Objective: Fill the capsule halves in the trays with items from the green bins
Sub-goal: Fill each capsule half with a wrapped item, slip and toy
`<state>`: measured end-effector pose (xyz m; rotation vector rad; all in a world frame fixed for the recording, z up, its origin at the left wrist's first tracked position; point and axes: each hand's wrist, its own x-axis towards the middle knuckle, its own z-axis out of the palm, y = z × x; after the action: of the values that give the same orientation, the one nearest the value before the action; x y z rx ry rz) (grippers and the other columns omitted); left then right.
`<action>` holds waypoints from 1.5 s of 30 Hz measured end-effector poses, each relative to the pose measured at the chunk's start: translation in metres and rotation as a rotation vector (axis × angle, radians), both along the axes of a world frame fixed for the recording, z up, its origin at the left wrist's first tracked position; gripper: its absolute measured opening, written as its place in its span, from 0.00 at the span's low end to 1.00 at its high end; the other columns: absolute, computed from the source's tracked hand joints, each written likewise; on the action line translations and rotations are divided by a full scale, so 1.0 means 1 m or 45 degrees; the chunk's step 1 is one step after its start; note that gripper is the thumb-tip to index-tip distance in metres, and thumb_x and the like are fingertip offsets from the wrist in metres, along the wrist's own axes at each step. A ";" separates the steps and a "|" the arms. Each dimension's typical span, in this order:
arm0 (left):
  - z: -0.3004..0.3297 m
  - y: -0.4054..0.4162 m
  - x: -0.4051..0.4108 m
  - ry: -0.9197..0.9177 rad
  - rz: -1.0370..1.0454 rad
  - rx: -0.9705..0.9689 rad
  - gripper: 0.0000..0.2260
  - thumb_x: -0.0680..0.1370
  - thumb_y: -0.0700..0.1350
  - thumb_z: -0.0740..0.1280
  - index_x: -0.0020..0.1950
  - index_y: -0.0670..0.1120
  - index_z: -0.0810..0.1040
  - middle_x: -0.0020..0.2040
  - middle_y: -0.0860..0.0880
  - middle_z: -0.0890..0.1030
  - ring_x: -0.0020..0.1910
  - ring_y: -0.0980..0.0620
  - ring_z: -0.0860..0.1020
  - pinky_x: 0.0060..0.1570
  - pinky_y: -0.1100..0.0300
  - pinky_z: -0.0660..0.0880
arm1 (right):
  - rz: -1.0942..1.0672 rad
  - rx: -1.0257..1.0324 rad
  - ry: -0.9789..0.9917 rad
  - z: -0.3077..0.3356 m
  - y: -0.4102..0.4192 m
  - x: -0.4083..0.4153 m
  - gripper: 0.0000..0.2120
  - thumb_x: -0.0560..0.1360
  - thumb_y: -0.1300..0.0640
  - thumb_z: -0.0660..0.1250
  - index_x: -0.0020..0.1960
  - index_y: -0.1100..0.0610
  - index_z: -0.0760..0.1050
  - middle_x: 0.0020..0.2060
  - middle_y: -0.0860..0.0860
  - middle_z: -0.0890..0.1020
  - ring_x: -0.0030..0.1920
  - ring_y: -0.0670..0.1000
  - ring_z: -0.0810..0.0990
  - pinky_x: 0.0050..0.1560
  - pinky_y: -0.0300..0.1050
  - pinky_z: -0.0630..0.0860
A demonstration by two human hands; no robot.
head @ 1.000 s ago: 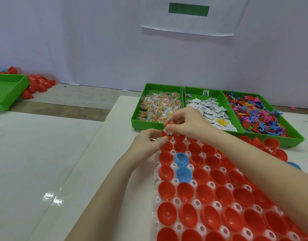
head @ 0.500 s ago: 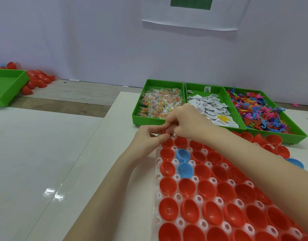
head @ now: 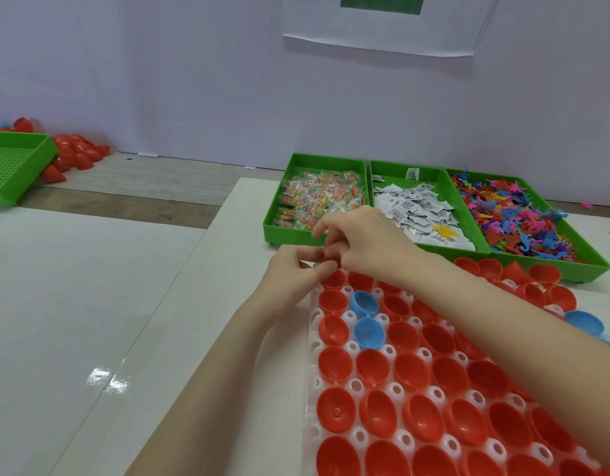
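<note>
Hands (head: 334, 259) meeting over red capsule half (head: 331, 260), white tray (head: 314, 341) corner

Glossy red plastic capsule halves (head: 334, 369) sit in a white plastic tray (head: 314, 383) with round holes; two halves are smooth blue plastic (head: 369, 333). The white tabletop (head: 73, 321) is smooth and shiny, reflecting light. At its far edge, three green plastic bins (head: 370, 173) with gridded floors hold clear crinkly wrappers (head: 317, 197), printed paper slips (head: 413, 207) and colourful rubbery-looking figures (head: 523, 221). Matt white paper (head: 382, 29) hangs on the wall.

Two bare forearms end in the hands, left (head: 290, 273) and right (head: 362, 242), sleeveless, without rings
</note>
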<state>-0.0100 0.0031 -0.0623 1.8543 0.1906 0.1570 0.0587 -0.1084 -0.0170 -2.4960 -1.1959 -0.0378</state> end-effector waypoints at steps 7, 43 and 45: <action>0.002 0.001 -0.001 -0.033 -0.012 -0.024 0.09 0.76 0.38 0.66 0.55 0.45 0.80 0.50 0.45 0.82 0.48 0.48 0.81 0.51 0.56 0.77 | -0.003 -0.007 0.148 0.016 -0.008 0.004 0.16 0.70 0.63 0.71 0.57 0.55 0.78 0.50 0.50 0.79 0.46 0.48 0.78 0.51 0.47 0.77; 0.014 0.049 0.077 0.128 0.422 1.302 0.14 0.73 0.59 0.67 0.51 0.52 0.80 0.51 0.48 0.81 0.59 0.45 0.69 0.54 0.52 0.59 | -1.159 0.412 -0.086 -0.008 -0.205 0.094 0.07 0.68 0.60 0.71 0.34 0.64 0.78 0.33 0.59 0.80 0.39 0.54 0.74 0.40 0.45 0.65; 0.014 0.049 0.075 0.132 0.453 1.294 0.14 0.74 0.58 0.66 0.51 0.51 0.81 0.50 0.47 0.81 0.59 0.45 0.68 0.51 0.53 0.57 | -1.188 0.491 -0.021 -0.007 -0.205 0.096 0.08 0.67 0.61 0.72 0.35 0.65 0.78 0.32 0.59 0.81 0.38 0.54 0.77 0.40 0.45 0.70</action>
<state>0.0651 0.0521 -0.0487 2.8270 0.5940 0.4674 0.1547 -0.3131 -0.0243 -2.4500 0.0675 -0.4746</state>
